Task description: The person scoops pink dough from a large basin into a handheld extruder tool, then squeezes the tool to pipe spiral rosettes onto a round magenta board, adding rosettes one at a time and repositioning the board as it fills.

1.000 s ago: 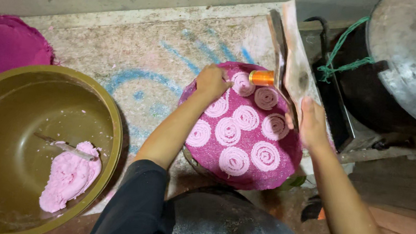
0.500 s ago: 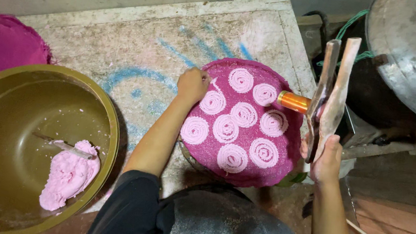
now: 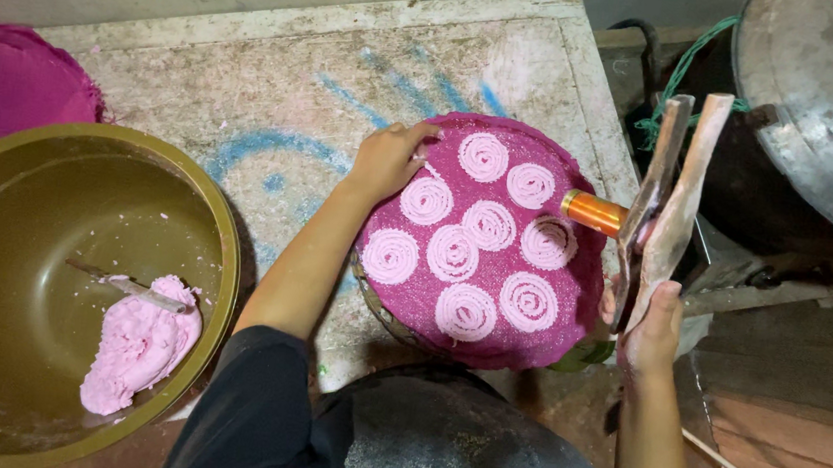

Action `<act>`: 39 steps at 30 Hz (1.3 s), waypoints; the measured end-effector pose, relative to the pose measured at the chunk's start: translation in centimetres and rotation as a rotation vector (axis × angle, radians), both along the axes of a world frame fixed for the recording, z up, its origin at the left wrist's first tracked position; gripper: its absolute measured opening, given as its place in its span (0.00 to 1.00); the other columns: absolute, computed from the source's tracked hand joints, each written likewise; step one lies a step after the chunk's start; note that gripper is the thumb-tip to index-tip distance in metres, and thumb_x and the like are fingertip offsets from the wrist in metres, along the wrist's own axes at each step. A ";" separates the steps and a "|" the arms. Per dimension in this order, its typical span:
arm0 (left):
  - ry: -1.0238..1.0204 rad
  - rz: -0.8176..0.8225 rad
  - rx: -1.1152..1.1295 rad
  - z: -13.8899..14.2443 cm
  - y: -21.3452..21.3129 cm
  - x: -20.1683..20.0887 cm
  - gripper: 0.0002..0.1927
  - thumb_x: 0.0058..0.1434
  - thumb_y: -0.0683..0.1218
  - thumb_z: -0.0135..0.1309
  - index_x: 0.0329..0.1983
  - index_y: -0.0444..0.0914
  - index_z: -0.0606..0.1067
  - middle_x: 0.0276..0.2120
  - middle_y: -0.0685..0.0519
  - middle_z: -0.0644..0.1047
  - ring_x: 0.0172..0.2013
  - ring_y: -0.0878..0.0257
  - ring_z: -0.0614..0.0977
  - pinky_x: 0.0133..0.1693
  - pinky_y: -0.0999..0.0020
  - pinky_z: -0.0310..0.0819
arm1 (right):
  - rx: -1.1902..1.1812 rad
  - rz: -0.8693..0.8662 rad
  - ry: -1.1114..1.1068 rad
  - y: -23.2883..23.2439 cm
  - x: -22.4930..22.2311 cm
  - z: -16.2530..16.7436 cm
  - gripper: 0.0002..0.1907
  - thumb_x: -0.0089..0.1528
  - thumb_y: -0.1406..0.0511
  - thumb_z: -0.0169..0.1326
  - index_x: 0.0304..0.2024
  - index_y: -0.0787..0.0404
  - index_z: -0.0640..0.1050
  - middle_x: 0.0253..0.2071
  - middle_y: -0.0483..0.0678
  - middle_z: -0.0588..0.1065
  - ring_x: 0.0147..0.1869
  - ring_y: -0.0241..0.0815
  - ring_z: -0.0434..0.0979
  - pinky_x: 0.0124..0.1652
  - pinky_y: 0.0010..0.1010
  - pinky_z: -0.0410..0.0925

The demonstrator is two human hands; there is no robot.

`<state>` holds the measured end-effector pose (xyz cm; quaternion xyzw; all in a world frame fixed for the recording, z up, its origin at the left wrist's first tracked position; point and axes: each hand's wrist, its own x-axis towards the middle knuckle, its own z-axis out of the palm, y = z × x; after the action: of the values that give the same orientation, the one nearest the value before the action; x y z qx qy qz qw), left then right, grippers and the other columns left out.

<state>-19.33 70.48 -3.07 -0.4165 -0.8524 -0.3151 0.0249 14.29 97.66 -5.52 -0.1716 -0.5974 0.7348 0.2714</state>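
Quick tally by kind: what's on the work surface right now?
Pink spirals on the mat: 8
Magenta mats: 2 (second at far left)
Bowl: 1
Pink dough lump in the bowl: 1
Press in the right hand: 1
Total: 13
Left hand rests on the mat's edge.

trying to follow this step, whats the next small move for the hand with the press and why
Probably swing the press back over the pink mat toward its bare near-right edge. Seven pink coils already sit on the mat, the right hand holds the press at the mat's right rim with its orange barrel pointing inward, and the left hand steadies the mat's far-left edge.
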 end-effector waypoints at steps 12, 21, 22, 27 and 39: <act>-0.161 0.267 -0.060 -1.0 -2.7 4.0 0.21 0.65 0.46 0.53 0.61 0.46 0.69 0.34 0.43 0.82 0.37 0.43 0.84 0.38 0.46 0.76 | -0.031 0.021 0.019 -0.6 0.2 -0.2 0.38 0.71 0.38 0.42 0.59 0.66 0.69 0.41 0.52 0.71 0.32 0.43 0.69 0.30 0.34 0.64; -0.247 0.177 0.290 -0.6 -2.4 6.0 0.28 0.60 0.37 0.48 0.66 0.38 0.63 0.38 0.44 0.81 0.36 0.50 0.84 0.39 0.56 0.80 | -0.062 0.050 0.027 0.7 1.2 -0.9 0.36 0.71 0.39 0.43 0.61 0.63 0.67 0.41 0.52 0.71 0.33 0.43 0.70 0.29 0.34 0.64; -0.245 0.221 0.293 -0.6 -2.2 6.3 0.28 0.61 0.37 0.47 0.67 0.39 0.63 0.39 0.45 0.81 0.36 0.50 0.85 0.40 0.56 0.80 | -0.071 0.049 0.025 0.9 1.4 -1.0 0.36 0.71 0.39 0.42 0.61 0.64 0.67 0.41 0.52 0.71 0.33 0.43 0.70 0.30 0.34 0.64; -0.161 0.421 0.400 -1.4 -4.9 7.3 0.26 0.60 0.37 0.50 0.64 0.37 0.67 0.40 0.43 0.80 0.39 0.49 0.84 0.44 0.58 0.80 | -0.051 0.026 0.032 3.0 2.7 -1.4 0.36 0.72 0.40 0.40 0.58 0.67 0.70 0.43 0.53 0.72 0.34 0.42 0.71 0.31 0.33 0.64; -0.020 0.661 -0.268 -8.7 -15.0 21.2 0.20 0.60 0.48 0.58 0.54 0.34 0.76 0.55 0.37 0.72 0.56 0.39 0.71 0.56 0.48 0.67 | 1.125 -0.519 -0.714 7.4 5.0 -5.3 0.29 0.67 0.48 0.66 0.51 0.67 0.76 0.40 0.64 0.78 0.44 0.66 0.79 0.42 0.52 0.69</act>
<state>1.87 55.51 -11.75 -0.1148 -0.9751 -0.1794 0.0621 19.26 105.10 -10.84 -0.3721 -0.8782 0.1259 0.2727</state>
